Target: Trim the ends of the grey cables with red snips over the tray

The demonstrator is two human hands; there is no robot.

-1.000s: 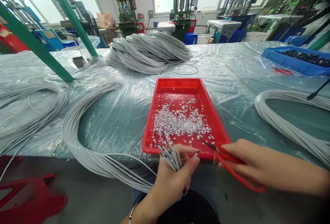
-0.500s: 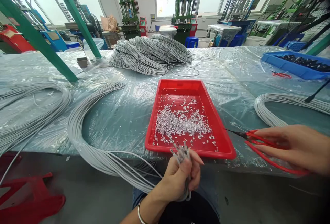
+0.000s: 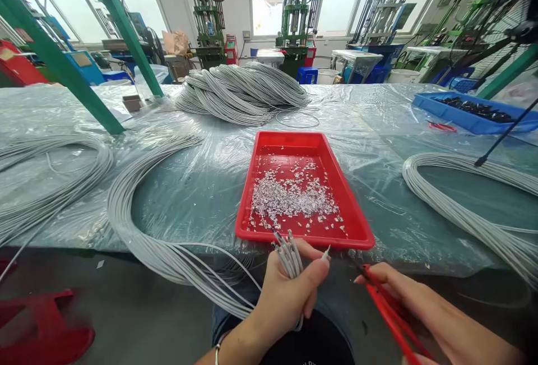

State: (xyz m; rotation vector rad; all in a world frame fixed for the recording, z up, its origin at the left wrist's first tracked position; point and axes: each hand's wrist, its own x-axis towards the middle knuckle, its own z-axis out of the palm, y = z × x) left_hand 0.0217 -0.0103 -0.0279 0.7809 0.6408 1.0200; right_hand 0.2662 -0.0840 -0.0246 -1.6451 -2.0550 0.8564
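Observation:
My left hand (image 3: 290,289) is closed round a bunch of grey wire ends (image 3: 287,252), held upright just below the near rim of a red tray (image 3: 359,220). One single wire tip (image 3: 325,253) sticks out between thumb and forefinger. My right hand (image 3: 420,306) grips red-handled snips (image 3: 389,312), whose dark tip points left toward that wire tip, a short gap away. The tray holds several silvery foil scraps (image 3: 294,199). The held wires trail down and left into a long grey wire bundle (image 3: 138,225) looping over the table.
A plastic-sheeted table (image 3: 202,185) carries a grey wire pile (image 3: 241,93) at the back, another wire loop (image 3: 458,211) on the right and more wires (image 3: 50,180) at far left. A blue tray (image 3: 471,115) sits back right. A red stool (image 3: 46,328) stands low left. Green frame posts (image 3: 63,68) rise at left.
My right hand with the snips swung out to the right over the table, then came back down and left beside my left hand. My left hand has singled out one wire tip again.

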